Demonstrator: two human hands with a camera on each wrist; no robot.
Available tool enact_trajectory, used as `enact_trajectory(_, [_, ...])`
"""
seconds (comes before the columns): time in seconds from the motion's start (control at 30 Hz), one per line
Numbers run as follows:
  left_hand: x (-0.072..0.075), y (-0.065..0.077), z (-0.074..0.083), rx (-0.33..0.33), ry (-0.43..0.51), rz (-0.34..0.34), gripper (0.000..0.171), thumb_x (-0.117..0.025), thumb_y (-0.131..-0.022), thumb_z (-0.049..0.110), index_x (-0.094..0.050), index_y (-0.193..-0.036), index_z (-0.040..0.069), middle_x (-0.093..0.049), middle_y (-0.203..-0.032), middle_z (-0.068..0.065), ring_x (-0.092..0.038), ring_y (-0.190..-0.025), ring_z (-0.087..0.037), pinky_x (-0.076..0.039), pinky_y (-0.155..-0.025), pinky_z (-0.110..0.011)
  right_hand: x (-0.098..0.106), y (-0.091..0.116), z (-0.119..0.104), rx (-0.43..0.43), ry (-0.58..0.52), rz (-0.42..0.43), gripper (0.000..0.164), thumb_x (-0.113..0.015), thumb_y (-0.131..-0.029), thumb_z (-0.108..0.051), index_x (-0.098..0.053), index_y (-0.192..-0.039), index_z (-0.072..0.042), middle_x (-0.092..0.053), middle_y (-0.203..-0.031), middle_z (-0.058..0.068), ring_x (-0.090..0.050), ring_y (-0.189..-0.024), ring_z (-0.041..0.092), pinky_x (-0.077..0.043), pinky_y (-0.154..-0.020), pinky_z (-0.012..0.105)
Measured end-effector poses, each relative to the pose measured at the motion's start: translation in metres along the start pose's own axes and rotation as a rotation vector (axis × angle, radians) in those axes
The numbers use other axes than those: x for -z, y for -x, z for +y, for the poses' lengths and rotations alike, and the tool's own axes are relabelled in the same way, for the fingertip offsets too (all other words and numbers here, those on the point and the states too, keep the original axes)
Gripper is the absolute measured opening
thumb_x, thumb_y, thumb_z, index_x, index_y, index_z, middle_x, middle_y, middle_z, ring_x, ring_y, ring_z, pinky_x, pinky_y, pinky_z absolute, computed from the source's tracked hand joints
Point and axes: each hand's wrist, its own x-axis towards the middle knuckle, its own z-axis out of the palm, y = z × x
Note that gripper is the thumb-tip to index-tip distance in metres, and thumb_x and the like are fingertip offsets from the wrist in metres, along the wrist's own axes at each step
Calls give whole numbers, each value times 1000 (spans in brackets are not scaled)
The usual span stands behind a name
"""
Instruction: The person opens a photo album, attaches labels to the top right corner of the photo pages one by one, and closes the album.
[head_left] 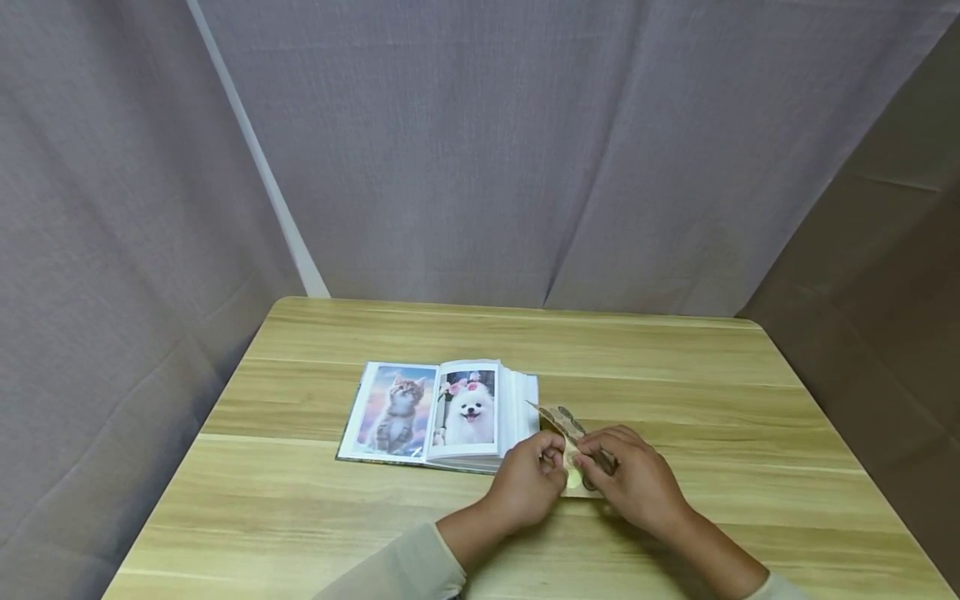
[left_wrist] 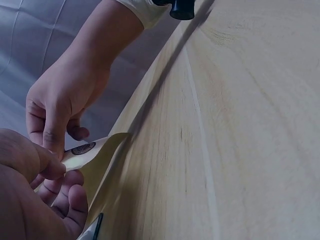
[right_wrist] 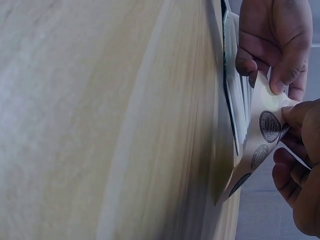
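Observation:
Both hands hold a kraft-brown sticker sheet [head_left: 557,418] with round dark printed stickers [right_wrist: 270,126], low over the table. My left hand [head_left: 528,479] pinches its left edge between thumb and curled fingers. In the right wrist view the left thumb [right_wrist: 281,82] lies next to a pale round patch on the sheet. My right hand [head_left: 637,475] pinches the sheet close beside it, thumb and forefinger near the same patch. The sheet bends between the hands, its far end tilted up. Some of the fingers' undersides are hidden.
An open photo album [head_left: 429,452] lies left of the hands, showing a kitten picture [head_left: 397,412] and a white dog picture [head_left: 468,412]. Its thick page stack reaches close to the left hand. The wooden table [head_left: 300,517] is bordered by grey curtains [head_left: 450,150].

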Motion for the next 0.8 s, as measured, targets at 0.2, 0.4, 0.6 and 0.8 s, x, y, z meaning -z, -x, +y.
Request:
enact_trajectory(0.2, [0,0,-2,15,8,-9,26,-65,-85,-9,-65,-106,5,-58,-85,8,-53,-67,2,-47,-60,-18,0,1,1,-2,3,6,21,-89,-79,-10,-73,-88,-21,-72,-102,-8,-61,-85,11,-47,-56,19])
enact_trajectory(0.4, [-1,1,-4,17,36,1,29,-65,-86,-9,-64,-111,5,-60,-86,7,-56,-69,0,-49,-62,-19,-1,2,2,-5,-2,12,22,-90,-78,-11,-72,-86,-22,-72,-102,-8,-63,-90,11,-48,-57,19])
enact_trajectory(0.6, [-1,1,-5,26,52,10,32,-66,-87,-9,-64,-115,5,-61,-86,6,-57,-70,-1,-50,-63,-20,0,2,1,-15,-60,8,23,-89,-79,-9,-72,-85,-24,-71,-102,-8,-63,-82,13,-48,-55,18])
enact_trajectory(0.8, [0,0,-5,20,57,11,31,-65,-87,-9,-64,-116,4,-61,-85,7,-57,-70,-1,-50,-63,-20,1,3,1,0,-108,-7,25,-87,-81,-5,-70,-85,-23,-71,-103,-5,-65,-81,15,-51,-56,20])
